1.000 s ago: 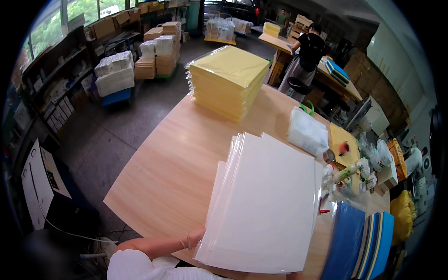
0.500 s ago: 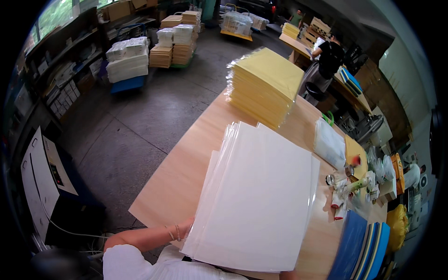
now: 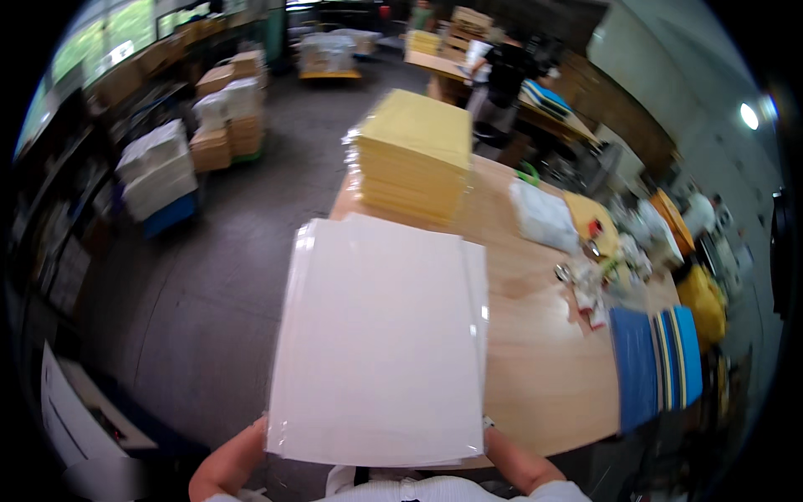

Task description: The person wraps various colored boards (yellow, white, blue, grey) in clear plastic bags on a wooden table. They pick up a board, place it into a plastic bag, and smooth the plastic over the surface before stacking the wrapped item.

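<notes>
A stack of white sheets in clear plastic sleeves [image 3: 381,343] lies across my front, its layers slightly out of line at the left and right edges. My left hand [image 3: 263,425] grips it at the near left corner, and my right hand [image 3: 490,428] is at the near right side. Most of the fingers are hidden beneath or behind the stack. Beyond it, on the wooden table [image 3: 535,385], stands a tall pile of pale yellow sheets [image 3: 418,155] in shiny plastic.
To the right on the table are a white plastic packet [image 3: 544,216], loose small items [image 3: 590,293] and blue folders or boards [image 3: 631,368]. Wrapped stacks [image 3: 159,167] stand on the floor at left. A person in black [image 3: 506,75] works at the far table.
My view has turned to the right. The white stack now sits squarer before me, further left over the table's edge, and my right forearm has come into sight beside it.
</notes>
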`<state>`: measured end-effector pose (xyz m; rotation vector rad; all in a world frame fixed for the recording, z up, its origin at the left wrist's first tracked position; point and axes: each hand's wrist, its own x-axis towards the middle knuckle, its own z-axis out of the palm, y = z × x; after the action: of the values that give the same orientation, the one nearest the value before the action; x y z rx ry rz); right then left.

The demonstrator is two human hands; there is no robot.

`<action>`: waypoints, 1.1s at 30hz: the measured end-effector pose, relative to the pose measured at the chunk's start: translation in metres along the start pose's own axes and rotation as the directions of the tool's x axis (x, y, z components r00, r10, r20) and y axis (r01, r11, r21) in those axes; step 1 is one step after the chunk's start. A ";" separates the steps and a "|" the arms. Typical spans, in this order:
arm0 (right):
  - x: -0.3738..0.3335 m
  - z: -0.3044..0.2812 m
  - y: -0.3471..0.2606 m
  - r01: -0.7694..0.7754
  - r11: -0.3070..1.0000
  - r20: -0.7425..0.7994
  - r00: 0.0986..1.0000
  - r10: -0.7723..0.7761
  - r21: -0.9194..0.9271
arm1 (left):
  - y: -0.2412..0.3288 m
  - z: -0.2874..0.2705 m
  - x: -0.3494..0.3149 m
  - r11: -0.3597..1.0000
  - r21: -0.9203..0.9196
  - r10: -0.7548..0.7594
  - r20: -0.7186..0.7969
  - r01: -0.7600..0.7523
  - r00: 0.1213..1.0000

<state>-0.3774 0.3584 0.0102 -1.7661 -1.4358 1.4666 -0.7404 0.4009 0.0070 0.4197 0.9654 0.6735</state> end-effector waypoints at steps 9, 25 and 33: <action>0.013 0.018 0.012 -0.039 0.874 -0.197 0.969 0.153 0.484 | 0.013 0.022 0.059 0.874 0.473 0.211 -0.164 -0.111 0.964; -0.331 -0.385 0.365 0.544 0.514 -0.632 0.041 0.774 0.664 | -0.168 0.228 0.047 -0.334 0.942 0.417 0.164 -0.017 0.894; -0.345 -0.472 0.399 0.541 0.081 -0.462 0.620 0.634 0.837 | -0.274 0.366 -0.022 -0.510 0.845 -0.184 0.076 -0.162 0.980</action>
<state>0.2510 0.0334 0.0013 -1.0486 0.3678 0.8618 -0.3438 0.1752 0.0436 2.2249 1.1168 -0.7234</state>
